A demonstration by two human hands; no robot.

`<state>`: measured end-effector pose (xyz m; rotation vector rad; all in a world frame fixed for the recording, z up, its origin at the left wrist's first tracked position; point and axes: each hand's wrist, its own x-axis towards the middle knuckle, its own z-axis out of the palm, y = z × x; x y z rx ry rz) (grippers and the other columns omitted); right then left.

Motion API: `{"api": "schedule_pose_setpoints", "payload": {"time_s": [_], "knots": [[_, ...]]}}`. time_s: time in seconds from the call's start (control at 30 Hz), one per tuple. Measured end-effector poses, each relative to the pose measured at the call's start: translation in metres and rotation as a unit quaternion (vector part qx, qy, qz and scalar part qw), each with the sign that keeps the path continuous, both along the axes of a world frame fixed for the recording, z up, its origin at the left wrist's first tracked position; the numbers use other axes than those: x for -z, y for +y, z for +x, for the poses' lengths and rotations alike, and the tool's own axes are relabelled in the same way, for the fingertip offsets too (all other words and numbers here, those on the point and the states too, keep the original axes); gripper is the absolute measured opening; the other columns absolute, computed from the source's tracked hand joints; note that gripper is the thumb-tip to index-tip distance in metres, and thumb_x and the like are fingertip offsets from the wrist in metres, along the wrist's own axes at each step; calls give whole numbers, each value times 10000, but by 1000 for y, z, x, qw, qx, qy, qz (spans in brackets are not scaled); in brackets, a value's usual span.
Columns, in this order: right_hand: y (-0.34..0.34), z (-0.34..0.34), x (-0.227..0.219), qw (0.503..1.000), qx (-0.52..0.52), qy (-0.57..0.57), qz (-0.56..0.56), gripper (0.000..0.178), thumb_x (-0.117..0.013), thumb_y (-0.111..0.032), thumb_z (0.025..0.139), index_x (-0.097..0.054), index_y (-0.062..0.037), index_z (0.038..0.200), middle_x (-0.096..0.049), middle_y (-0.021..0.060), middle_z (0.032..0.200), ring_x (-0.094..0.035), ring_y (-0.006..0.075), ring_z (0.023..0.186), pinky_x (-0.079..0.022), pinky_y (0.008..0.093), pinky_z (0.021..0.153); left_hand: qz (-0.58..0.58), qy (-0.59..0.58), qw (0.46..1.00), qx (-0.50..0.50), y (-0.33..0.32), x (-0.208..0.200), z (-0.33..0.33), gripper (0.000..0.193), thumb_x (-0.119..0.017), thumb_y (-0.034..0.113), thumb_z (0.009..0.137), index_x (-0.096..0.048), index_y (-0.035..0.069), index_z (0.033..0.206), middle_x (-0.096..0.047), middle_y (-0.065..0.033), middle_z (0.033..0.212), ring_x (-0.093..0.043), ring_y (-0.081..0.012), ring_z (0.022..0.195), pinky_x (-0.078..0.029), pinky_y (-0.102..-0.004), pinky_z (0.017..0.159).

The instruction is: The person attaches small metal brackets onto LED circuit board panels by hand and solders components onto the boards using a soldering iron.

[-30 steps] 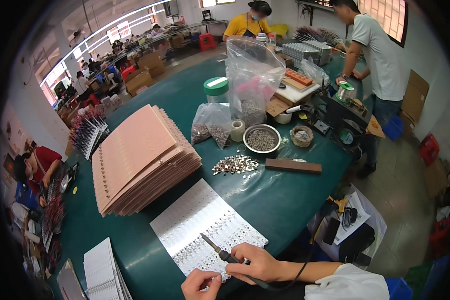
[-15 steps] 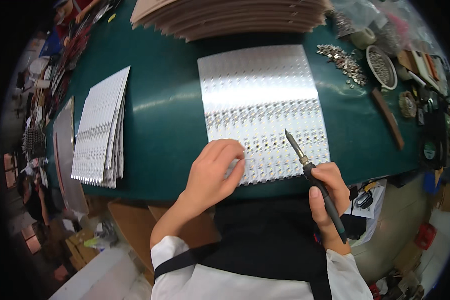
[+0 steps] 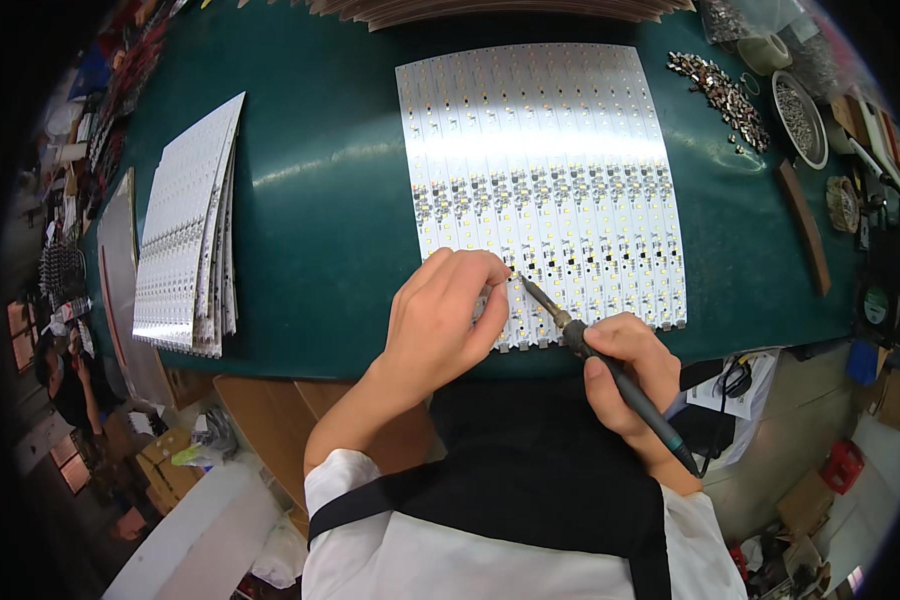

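A white LED circuit board panel (image 3: 550, 215), with rows of small yellow and dark components, lies on the green work table in front of me. My right hand (image 3: 630, 370) is closed around the dark handle of a soldering iron (image 3: 625, 385). Its metal tip points up and left and meets the panel's lower part beside my left fingertips. My left hand (image 3: 445, 310) rests over the panel's lower left corner, thumb and fingers curled together close to the tip. Whatever they pinch is hidden or too small to make out.
A stack of similar panels (image 3: 185, 235) lies to the left. Brown cardboard sheets (image 3: 510, 12) are stacked at the far edge. On the right are a pile of small metal parts (image 3: 720, 95), an oval dish (image 3: 798, 120) of parts and a brown strip (image 3: 803, 230). A person (image 3: 70, 385) is far left.
The soldering iron has moved left and its tip has come down beside my left fingertips. My left hand has shifted slightly right relative to the panel. The whole view has tilted a little.
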<state>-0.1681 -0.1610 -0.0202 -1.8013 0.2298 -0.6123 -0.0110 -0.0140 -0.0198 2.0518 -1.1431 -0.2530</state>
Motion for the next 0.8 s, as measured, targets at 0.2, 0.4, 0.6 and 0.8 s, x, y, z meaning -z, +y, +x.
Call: {"api": "schedule_pose_setpoints", "payload": {"time_s": [0.2, 0.4, 0.6, 0.8], "knots": [[-1, 4, -3, 1000, -10, 7, -22, 245, -629, 64, 655, -614, 77, 899, -623, 172, 722, -616, 247, 615, -497, 299, 565, -27, -31, 999, 7, -5, 5, 2, 131, -643, -22, 744, -571, 32, 838, -620, -69, 813, -577, -245, 709, -472, -338, 635], [-2, 5, -4, 999, -14, -4, -38, 241, -631, 69, 653, -618, 76, 894, -621, 164, 722, -616, 245, 619, -496, 296, 566, -38, -81, 996, 12, -10, 9, -1, 148, -651, -22, 720, -565, 29, 829, -583, -78, 779, -553, -256, 673, -460, -356, 592], [-5, 4, -6, 999, -4, -21, -45, 230, -638, 61, 661, -618, 77, 889, -617, 163, 713, -610, 248, 610, -488, 299, 555, -41, -66, 997, 13, -8, 8, -1, 146, -643, -29, 728, -561, 18, 840, -591, -95, 817, -586, -267, 729, -486, -352, 637], [-11, -5, -4, 999, 36, -14, -20, 201, -638, 24, 673, -615, 79, 865, -611, 174, 702, -604, 238, 604, -474, 291, 546, -42, 13, 999, 16, -10, 3, 0, 153, -631, -27, 749, -553, 14, 874, -598, -109, 852, -602, -288, 797, -493, -363, 686]]}}
